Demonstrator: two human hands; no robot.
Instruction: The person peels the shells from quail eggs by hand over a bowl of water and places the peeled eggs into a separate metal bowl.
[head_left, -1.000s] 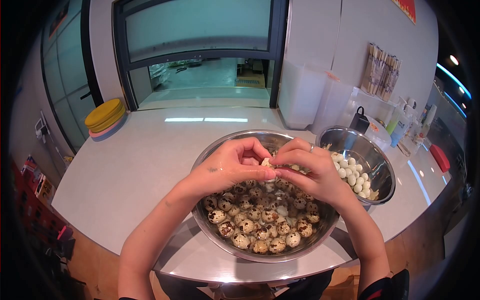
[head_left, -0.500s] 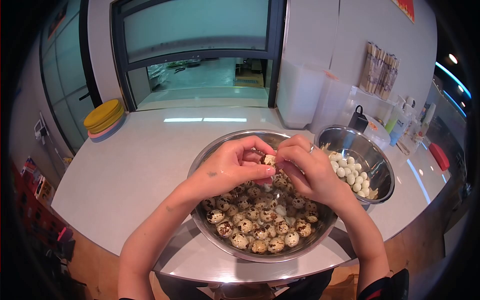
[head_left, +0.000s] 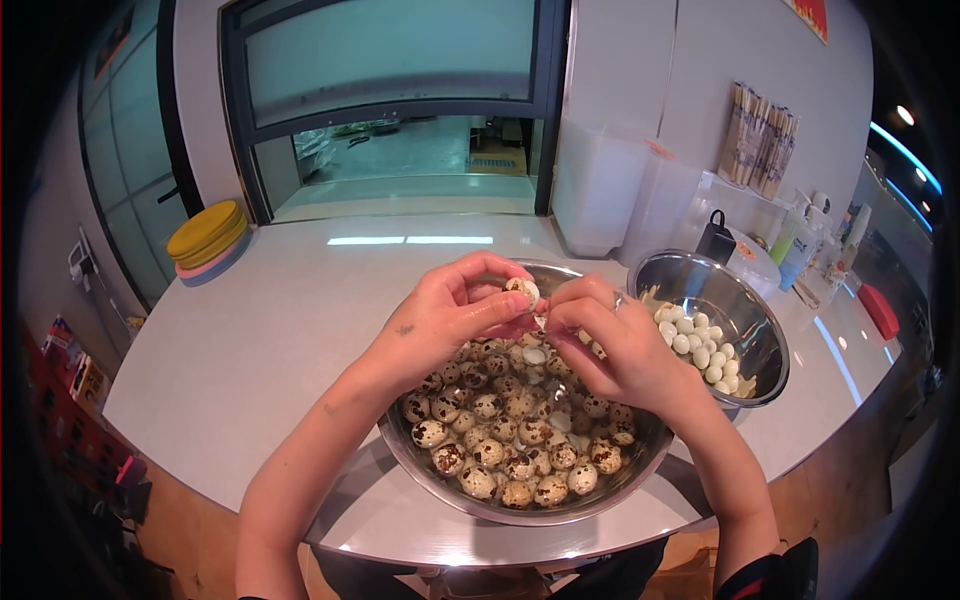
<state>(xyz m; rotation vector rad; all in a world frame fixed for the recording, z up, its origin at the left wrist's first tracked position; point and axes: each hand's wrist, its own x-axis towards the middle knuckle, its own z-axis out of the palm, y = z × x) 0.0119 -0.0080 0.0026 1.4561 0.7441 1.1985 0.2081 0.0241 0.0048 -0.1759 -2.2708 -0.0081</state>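
Note:
My left hand (head_left: 455, 305) is closed around a partly peeled quail egg (head_left: 522, 291), its white and speckled surface showing between thumb and fingers. Just to the right, my right hand (head_left: 615, 335) pinches a small pale piece of eggshell (head_left: 541, 323) at its fingertips. Both hands are above a large steel bowl (head_left: 525, 517) that holds many speckled quail eggs (head_left: 488, 452) in water. White shell bits (head_left: 534, 355) float among them. To the right, a smaller steel bowl (head_left: 770, 350) contains peeled white eggs (head_left: 702, 357) and some brownish scraps.
Yellow, pink and blue round items (head_left: 208, 232) are stacked at the counter's left. White plastic containers (head_left: 600, 195) stand at the back wall, beside a black object (head_left: 715, 240). Bottles (head_left: 797, 255) and a red object (head_left: 878, 312) are on the right. A half-raised window (head_left: 390, 70) is behind.
My left hand has moved slightly up and left with the egg, which now shows more white. My right hand has come slightly apart from it, with a shell piece at its fingertips.

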